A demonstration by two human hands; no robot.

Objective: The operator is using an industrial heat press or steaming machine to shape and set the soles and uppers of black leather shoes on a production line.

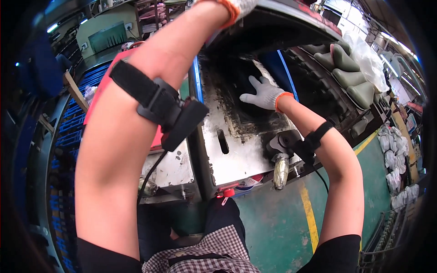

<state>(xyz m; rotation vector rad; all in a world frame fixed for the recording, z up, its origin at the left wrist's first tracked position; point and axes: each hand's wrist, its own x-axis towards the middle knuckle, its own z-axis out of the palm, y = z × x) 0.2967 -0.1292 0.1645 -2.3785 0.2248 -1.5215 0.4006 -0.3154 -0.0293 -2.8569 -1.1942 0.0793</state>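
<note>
Nearest me is a checkered apron (214, 245), then the machine's scuffed metal bed (239, 159) with a wrapped handle (281, 172) at its edge. Beyond, my gloved right hand (263, 94) is spread wide and empty over the black plate (225, 82) on that bed. Farther, my left hand (241, 6) is cut off beside the raised lid (277, 29) — its grip I can't tell — with olive-green pieces (350, 78) off right.
</note>
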